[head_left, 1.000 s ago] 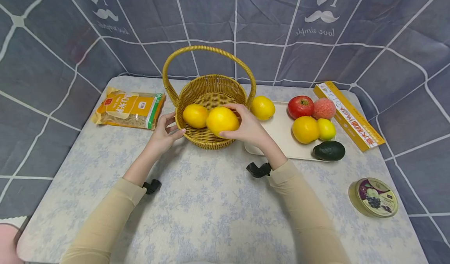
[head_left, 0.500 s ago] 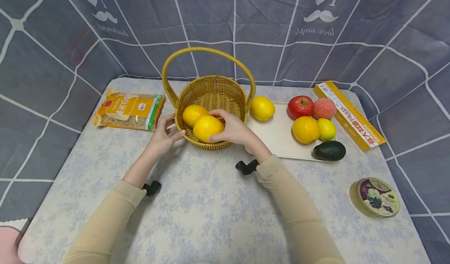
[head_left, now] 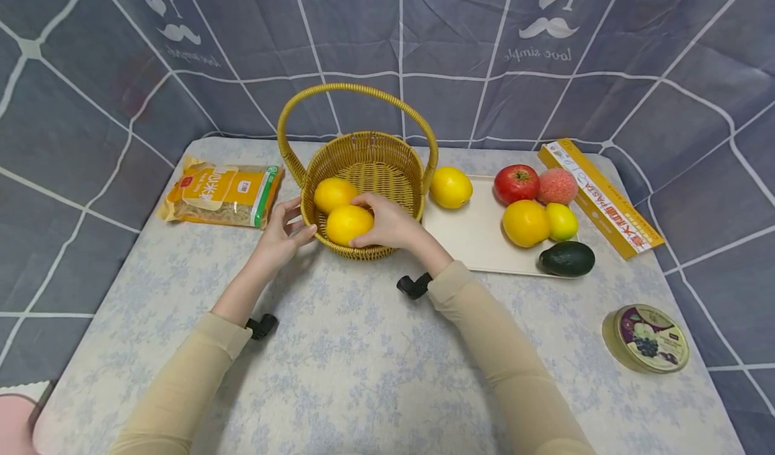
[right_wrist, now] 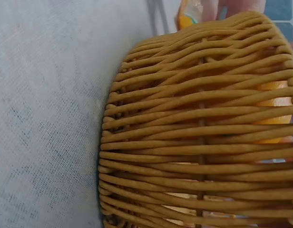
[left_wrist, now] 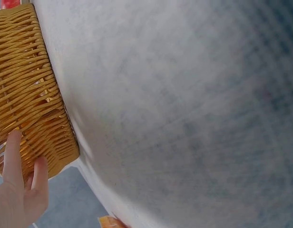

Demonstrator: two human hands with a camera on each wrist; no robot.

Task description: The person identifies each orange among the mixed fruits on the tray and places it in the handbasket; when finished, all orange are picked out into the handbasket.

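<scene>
A yellow wicker basket (head_left: 375, 155) with a tall arched handle stands at the back of the table. Against the outside of its left wall rest the fingers and thumb of my left hand (head_left: 280, 236); the left wrist view shows fingertips on the weave. Inside the basket, my right hand (head_left: 390, 223) grips a smooth yellow fruit (head_left: 349, 225), exact kind unclear, thumb in front and fingers behind. Just behind it lies an orange-yellow fruit (head_left: 335, 194), partly covered by the held one. In the right wrist view the basket wall (right_wrist: 199, 118) hides most of the grip.
Right of the basket is a cream tray (head_left: 478, 256) bearing a lemon (head_left: 451, 187), a red pomegranate-like fruit (head_left: 517, 183), an avocado (head_left: 566, 259) and other fruit. A pasta box (head_left: 599, 199), round tin (head_left: 650, 339) and grain bag (head_left: 224, 194) lie around.
My right hand has moved left and lower into the basket with the yellow fruit, bringing it beside the orange-yellow one. The left hand has stayed at the basket's side.
</scene>
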